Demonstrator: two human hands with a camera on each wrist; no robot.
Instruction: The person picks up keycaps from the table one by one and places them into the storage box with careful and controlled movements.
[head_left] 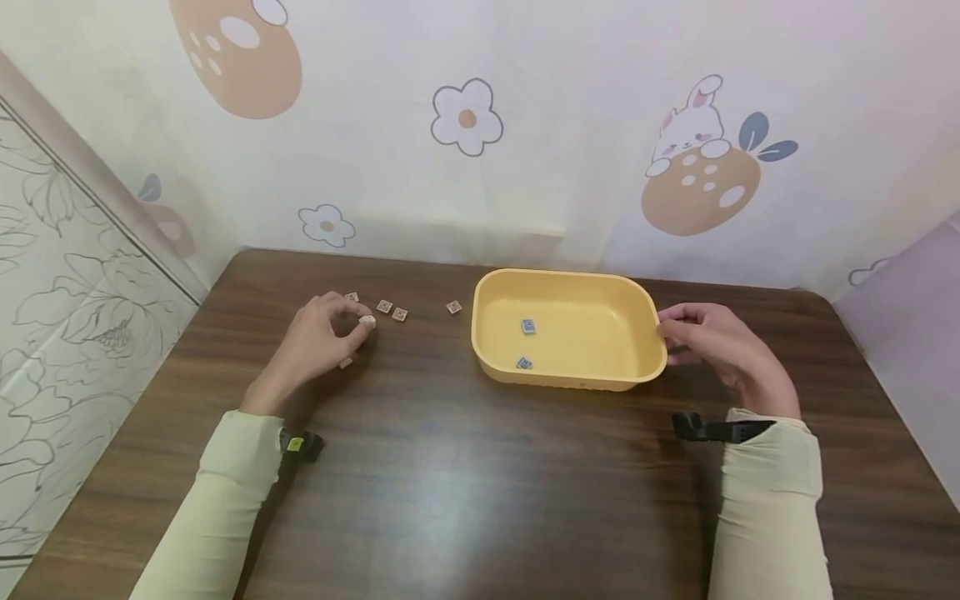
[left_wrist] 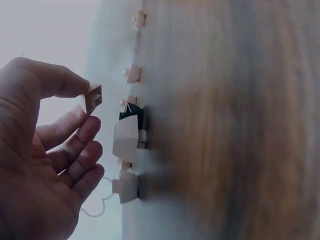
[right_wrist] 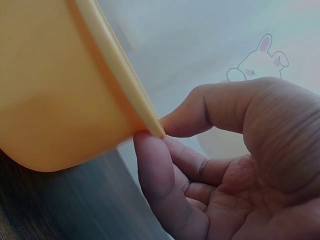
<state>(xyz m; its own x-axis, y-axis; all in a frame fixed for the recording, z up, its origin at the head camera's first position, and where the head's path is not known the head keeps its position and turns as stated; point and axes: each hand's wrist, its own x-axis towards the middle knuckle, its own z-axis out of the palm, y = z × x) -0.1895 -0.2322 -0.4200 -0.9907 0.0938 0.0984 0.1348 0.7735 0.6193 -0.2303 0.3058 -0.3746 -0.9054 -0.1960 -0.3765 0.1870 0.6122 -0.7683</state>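
Held clear of the counter [head_left: 450, 475], a small pale block [head_left: 367, 321] sits pinched between thumb and fingertip of your left hand [head_left: 318, 335], the other fingers loosely bent. It looks light, stiff and easily dropped, best taken by opposite sides. At right, your right hand [head_left: 716, 342] grips the rim of a yellow tub [head_left: 562, 381] on the counter; probably light, smooth plastic with slight give, it offers its lip as the surest hold. Bluish tiles [head_left: 528, 327] lie inside.
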